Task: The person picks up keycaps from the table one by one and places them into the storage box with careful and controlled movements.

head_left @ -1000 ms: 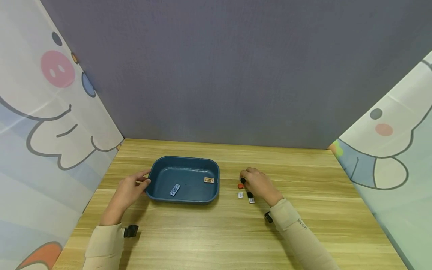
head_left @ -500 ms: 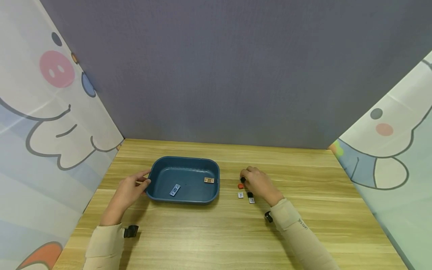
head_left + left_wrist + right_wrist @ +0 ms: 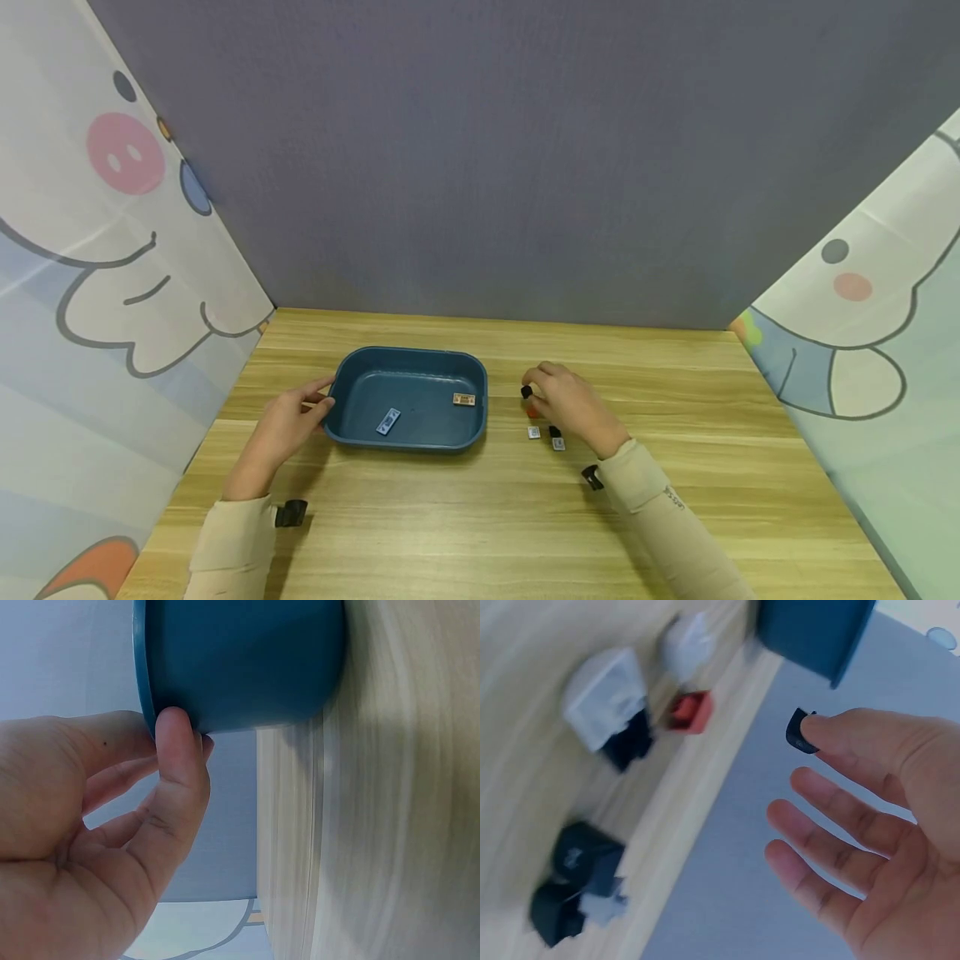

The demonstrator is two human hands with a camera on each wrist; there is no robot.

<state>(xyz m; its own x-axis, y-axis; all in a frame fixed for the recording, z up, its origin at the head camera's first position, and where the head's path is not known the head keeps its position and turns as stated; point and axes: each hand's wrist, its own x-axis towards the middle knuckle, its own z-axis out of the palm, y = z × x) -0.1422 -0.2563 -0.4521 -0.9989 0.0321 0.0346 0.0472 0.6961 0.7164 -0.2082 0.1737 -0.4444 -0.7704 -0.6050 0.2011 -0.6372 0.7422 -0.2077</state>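
My right hand (image 3: pixel 576 405) holds a small black keycap (image 3: pixel 800 733) between thumb and index finger, above the table; in the right wrist view the other fingers are spread loosely. Below it lie a red keycap (image 3: pixel 691 712), white keycaps (image 3: pixel 606 697) and several black keycaps (image 3: pixel 585 855), partly hidden by the hand in the head view. My left hand (image 3: pixel 287 427) pinches the left rim of a dark blue tray (image 3: pixel 408 438), thumb on one side of the wall. Inside the tray are a light blue printed piece (image 3: pixel 388 421) and a tan printed piece (image 3: pixel 464 400).
The wooden table (image 3: pixel 450 525) meets a grey panel (image 3: pixel 495 208) at the back. Cartoon-printed panels stand on the left (image 3: pixel 172 275) and right (image 3: pixel 840 333). A gap of bare wood lies between tray and keycaps.
My right hand has lifted the black keycap and shifted slightly left and away from me. The left hand and tray stay where they were.
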